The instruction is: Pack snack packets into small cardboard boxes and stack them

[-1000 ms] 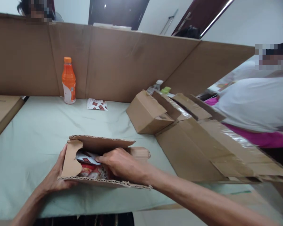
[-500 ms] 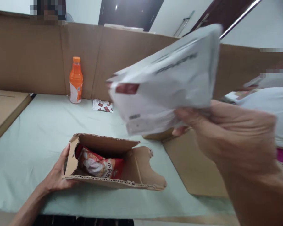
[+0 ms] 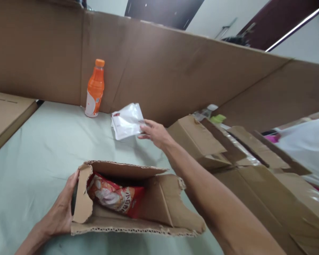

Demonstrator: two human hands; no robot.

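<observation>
My left hand (image 3: 59, 205) grips the left end of a cardboard box (image 3: 163, 200) with torn edges, its open side facing me. Inside the box lies a red snack bag (image 3: 114, 194) with pale pictures and Chinese characters. My right hand (image 3: 154, 134) is stretched out toward the back of the table, its fingertips pinching the right edge of a white packet (image 3: 127, 121) with a small dark red mark. The white packet hides nearly all of the smaller packet behind it. Left of it, an orange drink bottle (image 3: 95, 88) stands upright.
A tall cardboard wall (image 3: 154, 63) runs along the back. Several open cardboard boxes (image 3: 202, 138) crowd the right side, with a clear plastic bottle (image 3: 209, 110) behind them. A flat cardboard box (image 3: 7, 117) lies at the left. Pale green cloth (image 3: 55, 141) covers the table.
My right hand has carried the white packet away from me, leftward and down to beside the orange bottle. The view has turned right. My left hand still holds the box.
</observation>
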